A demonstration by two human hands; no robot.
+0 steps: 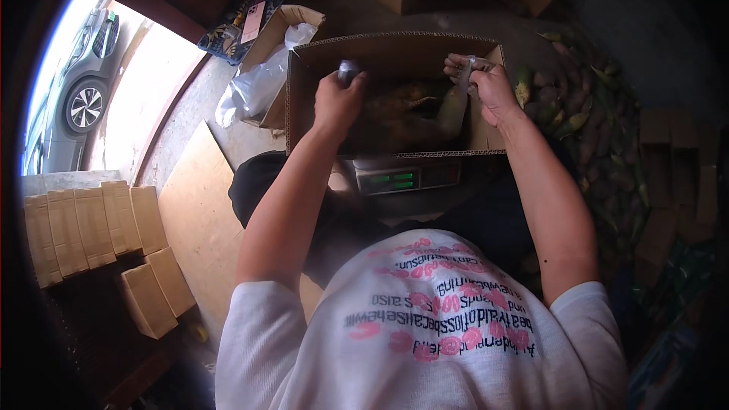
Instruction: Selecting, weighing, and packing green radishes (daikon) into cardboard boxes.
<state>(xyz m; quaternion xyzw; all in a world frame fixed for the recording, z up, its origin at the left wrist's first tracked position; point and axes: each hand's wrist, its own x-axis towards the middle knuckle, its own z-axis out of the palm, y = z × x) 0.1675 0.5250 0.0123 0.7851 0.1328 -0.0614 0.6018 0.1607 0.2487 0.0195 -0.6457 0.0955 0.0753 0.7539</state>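
Note:
Over the left part of an open cardboard box [486,140], my left hand [336,102] is closed around a small shiny grey cylinder [348,71], too blurred to name more exactly. Near the box's right wall, my right hand [495,93] pinches a clear plastic strip [469,68], its other fingers stretched to the left. Beneath the hands, inside the box, lie brownish and pale green vegetables [452,112], partly in shadow and smeared. The box rests on a scale [387,181] with a lit green display; the scale's top is hidden under it.
A smaller carton [266,57] with a white plastic bag [258,91] stands to the left, a phone [253,23] beside it. A heap of purplish and green vegetables [569,99] spreads at right. Folded cartons [91,228] stand at lower left, near a flat cardboard sheet [199,205].

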